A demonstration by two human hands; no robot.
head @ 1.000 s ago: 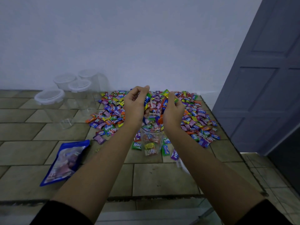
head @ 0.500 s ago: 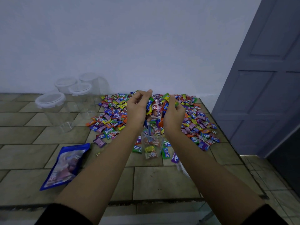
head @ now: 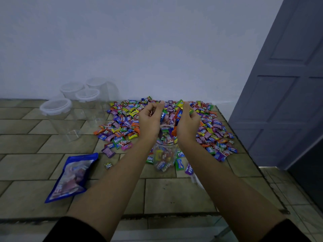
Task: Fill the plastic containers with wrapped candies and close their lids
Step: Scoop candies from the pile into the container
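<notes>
- Head view: right hand (head: 187, 124) curls round wrapped candies (head: 180, 105) above the open plastic container (head: 164, 154).
- Left hand (head: 150, 121) curled; whether it holds anything is unclear.
- Plastic container stands toward the counter's (head: 174, 193) right edge.

"Relaxa" — on candy wrappers (head: 118, 140)
</notes>
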